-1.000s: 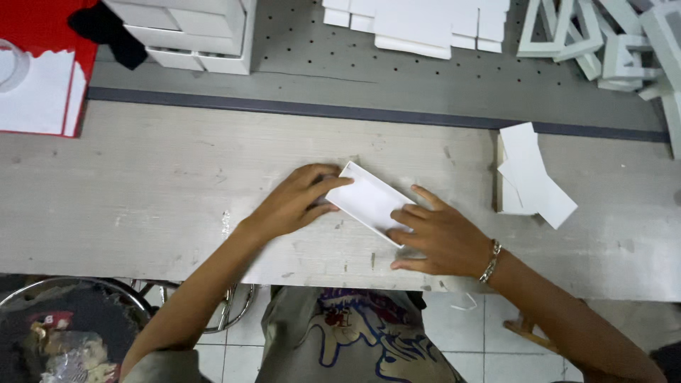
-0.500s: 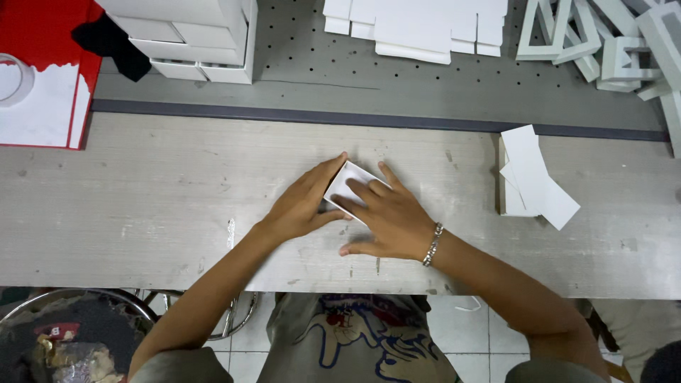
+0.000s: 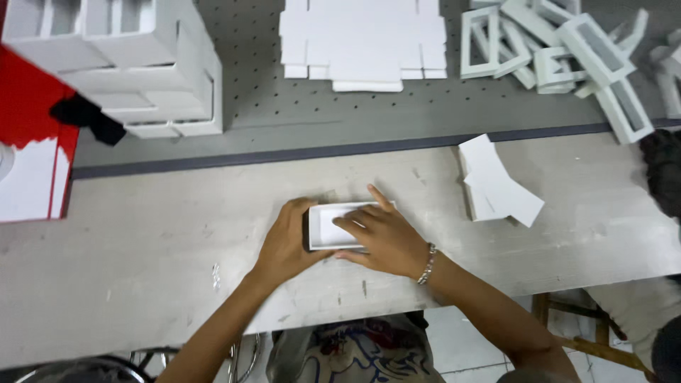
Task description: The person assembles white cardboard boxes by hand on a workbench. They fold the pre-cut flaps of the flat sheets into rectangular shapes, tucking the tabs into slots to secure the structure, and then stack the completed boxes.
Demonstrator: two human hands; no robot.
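White cardboard is forming a small shallow box that is lying on the bench between both hands. The left hand is pressing flat against the box's left wall, its grip closed loosely around that side. The right hand is lying over the box, fingers spread and pushing down inside it; this grip is wide, not pinching.

From here the thin walls are looking easy to crush: too much pressure from the fingers may be bending the bottom or opening a folded corner. If the left hand is sliding away, the box may be skating on the smooth bench.

Just to the right of the right hand, a small stack of flat white card pieces is lying fanned out. Far beyond the hands, a pile of flat white blanks is lying on the grey perforated board. Beyond and left of the left hand, big white boxes are standing, with a red and white package further left. Beyond and right, white window frames are lying in a heap.
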